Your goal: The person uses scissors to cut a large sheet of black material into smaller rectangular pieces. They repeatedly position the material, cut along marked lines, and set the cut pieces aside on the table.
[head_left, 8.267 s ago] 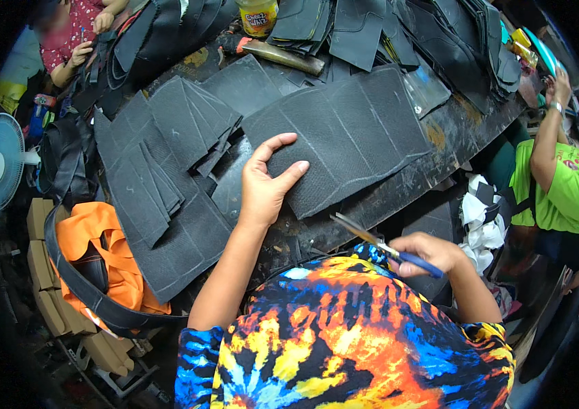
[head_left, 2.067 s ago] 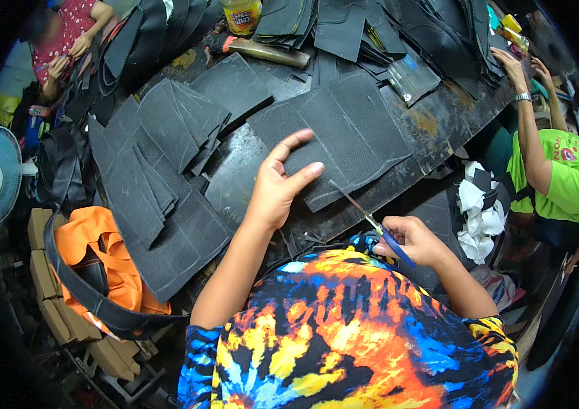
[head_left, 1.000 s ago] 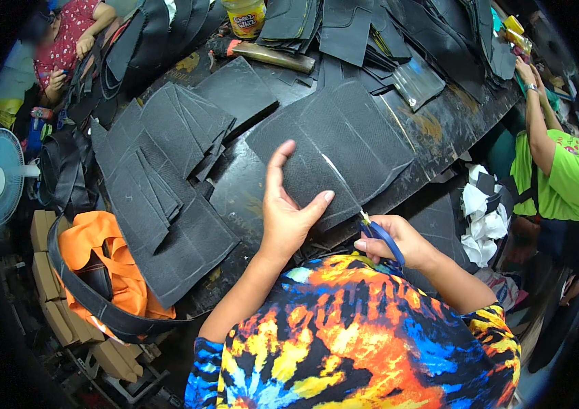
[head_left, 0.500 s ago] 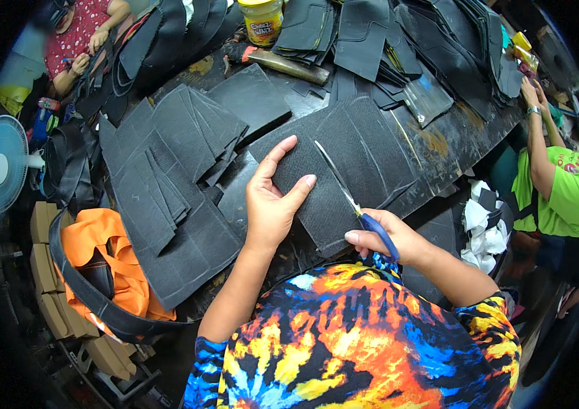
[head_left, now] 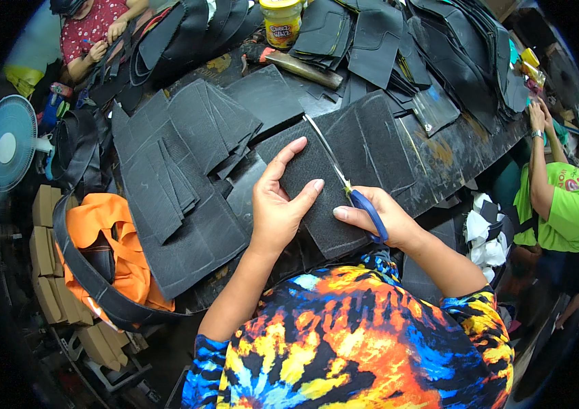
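Note:
My right hand (head_left: 383, 217) is closed round the blue handles of a pair of scissors (head_left: 329, 153). The silver blades point away and to the left, lying along a dark textured black sheet (head_left: 334, 228). On that sheet's left side rests my left hand (head_left: 281, 204), with thumb and index finger spread over the surface. Its other fingers are partly hidden. Right of the blades lies more black sheet material (head_left: 388, 167) with pale marked lines; I cannot tell whether it is joined to the piece under my left hand.
Stacked black cut pieces (head_left: 180, 170) lie to the left, with more piles (head_left: 378, 41) at the back beside a yellow-lidded jar (head_left: 280, 24). An orange bag (head_left: 109, 232) and a fan (head_left: 8, 143) stand left. A co-worker in green (head_left: 562, 204) works at right, another (head_left: 92, 31) at far left.
The scissors have moved farther away and leftward across the black sheet, with my right hand following. My left hand stays nearly in place. The whole view has shifted slightly.

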Demonstrator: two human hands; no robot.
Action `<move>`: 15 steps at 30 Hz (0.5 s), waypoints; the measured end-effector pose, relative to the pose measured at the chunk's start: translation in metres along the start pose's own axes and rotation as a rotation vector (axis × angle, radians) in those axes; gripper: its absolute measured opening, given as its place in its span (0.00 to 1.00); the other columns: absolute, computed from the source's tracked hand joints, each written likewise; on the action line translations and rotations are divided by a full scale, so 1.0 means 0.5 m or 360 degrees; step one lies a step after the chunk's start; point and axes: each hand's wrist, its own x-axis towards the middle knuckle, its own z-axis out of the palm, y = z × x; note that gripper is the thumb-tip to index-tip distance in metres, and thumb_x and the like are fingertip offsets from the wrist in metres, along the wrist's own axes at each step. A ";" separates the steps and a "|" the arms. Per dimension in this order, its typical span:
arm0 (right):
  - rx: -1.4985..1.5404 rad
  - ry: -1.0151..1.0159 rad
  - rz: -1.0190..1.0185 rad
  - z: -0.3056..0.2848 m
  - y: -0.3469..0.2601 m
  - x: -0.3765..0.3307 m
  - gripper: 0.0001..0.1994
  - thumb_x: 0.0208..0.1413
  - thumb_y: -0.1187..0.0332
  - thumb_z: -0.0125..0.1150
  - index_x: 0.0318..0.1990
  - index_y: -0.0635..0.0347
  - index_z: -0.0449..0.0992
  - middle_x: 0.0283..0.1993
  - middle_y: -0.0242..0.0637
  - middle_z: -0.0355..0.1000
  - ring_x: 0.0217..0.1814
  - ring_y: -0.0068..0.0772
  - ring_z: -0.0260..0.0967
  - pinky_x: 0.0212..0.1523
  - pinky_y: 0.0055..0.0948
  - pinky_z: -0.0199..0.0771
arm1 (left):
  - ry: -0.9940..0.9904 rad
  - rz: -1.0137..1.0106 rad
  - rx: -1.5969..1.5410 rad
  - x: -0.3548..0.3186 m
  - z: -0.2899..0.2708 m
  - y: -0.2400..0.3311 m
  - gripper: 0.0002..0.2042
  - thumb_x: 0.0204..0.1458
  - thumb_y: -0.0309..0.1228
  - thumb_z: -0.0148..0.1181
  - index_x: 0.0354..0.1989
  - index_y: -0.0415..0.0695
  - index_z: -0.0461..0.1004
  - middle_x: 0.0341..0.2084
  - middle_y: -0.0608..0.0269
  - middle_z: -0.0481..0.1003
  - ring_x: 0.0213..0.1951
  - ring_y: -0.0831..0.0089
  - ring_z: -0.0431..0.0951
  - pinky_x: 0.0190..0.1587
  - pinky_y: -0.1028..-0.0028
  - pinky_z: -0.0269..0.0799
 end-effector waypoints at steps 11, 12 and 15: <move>-0.0273 -0.0694 0.0011 -0.038 -0.005 -0.025 0.19 0.61 0.51 0.61 0.38 0.59 0.70 0.32 0.29 0.68 0.36 0.20 0.65 0.40 0.23 0.68 | -0.0553 -0.0180 0.0347 -0.005 -0.148 0.121 0.15 0.44 0.24 0.72 0.43 0.40 0.81 0.41 0.65 0.80 0.46 0.76 0.77 0.55 0.75 0.68; -0.0345 -0.0733 -0.0046 -0.038 -0.005 -0.029 0.21 0.59 0.49 0.63 0.38 0.60 0.69 0.32 0.31 0.68 0.35 0.21 0.64 0.40 0.23 0.67 | -0.0610 -0.0218 0.0392 -0.011 -0.157 0.130 0.16 0.44 0.25 0.72 0.43 0.40 0.81 0.41 0.64 0.80 0.47 0.75 0.77 0.55 0.74 0.68; -0.0552 -0.0778 -0.0119 -0.026 -0.001 -0.030 0.22 0.58 0.49 0.64 0.38 0.62 0.69 0.32 0.33 0.68 0.35 0.23 0.66 0.39 0.25 0.68 | -0.0726 -0.0165 0.0599 -0.023 -0.166 0.142 0.16 0.44 0.27 0.72 0.43 0.40 0.81 0.40 0.63 0.80 0.46 0.73 0.78 0.54 0.74 0.68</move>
